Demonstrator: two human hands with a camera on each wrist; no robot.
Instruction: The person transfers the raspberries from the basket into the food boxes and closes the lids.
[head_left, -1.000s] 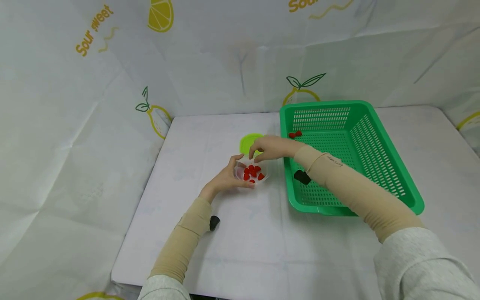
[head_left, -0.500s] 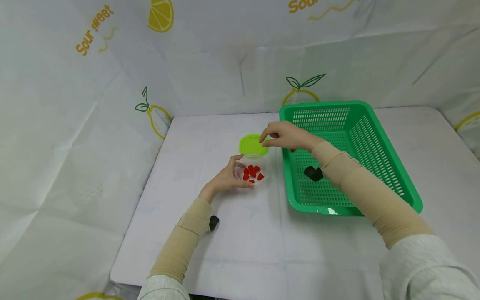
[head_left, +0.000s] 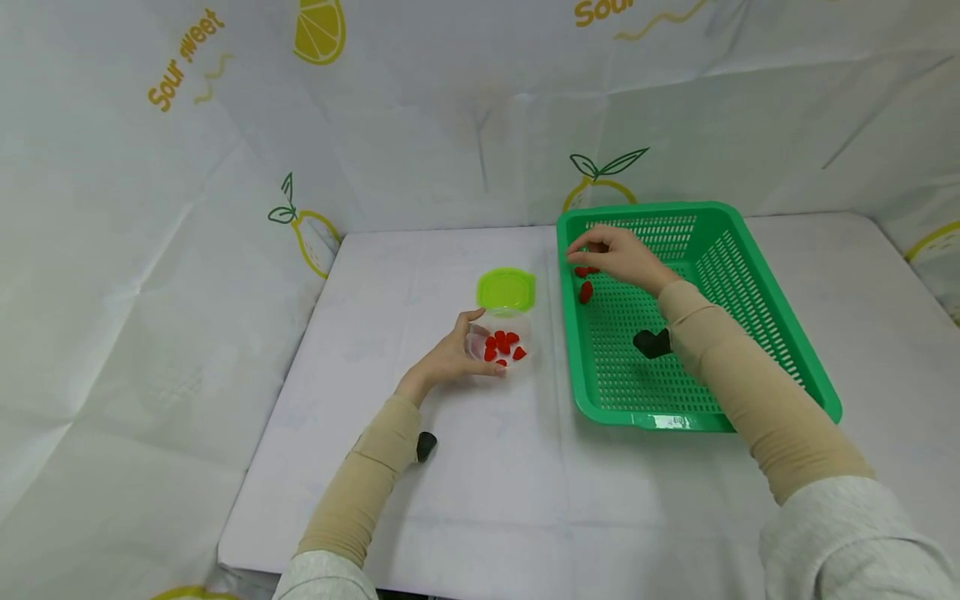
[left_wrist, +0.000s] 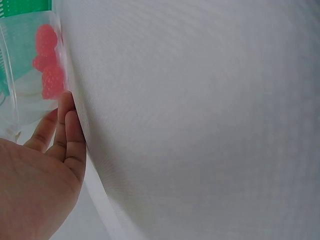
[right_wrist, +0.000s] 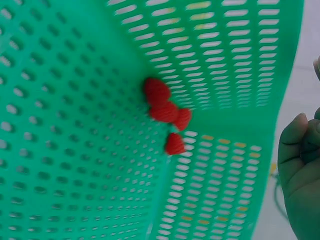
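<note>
The white table (head_left: 480, 483) carries everything, and the green basket (head_left: 757, 308) serves as the landmark: it sits on the table's right half, its perforated floor and walls filling the right wrist view; just left of the basket's near-left wall stands a clear tub (head_left: 504, 346) with red berries (head_left: 501, 345) lying in it, and the left hand (head_left: 450, 360) cups the tub's left side, thumb over the far rim and fingers curled under the near edge, the tub's wall and the pink shapes inside showing beside the fingers (left_wrist: 67, 130) in the left wrist view; the right hand (head_left: 618, 254) hovers inside the basket at its far-left corner, fingers bent downward and tips drawn close together, though whether they pinch anything I cannot tell; a lime-green lid (head_left: 506, 289) lies flat on the table just left of the basket's far-left wall, beyond the tub and apart from it; smallest of all, a few loose berries (right_wrist: 167, 117) rest clustered in the basket's far-left corner, below the right hand's fingertips.
</note>
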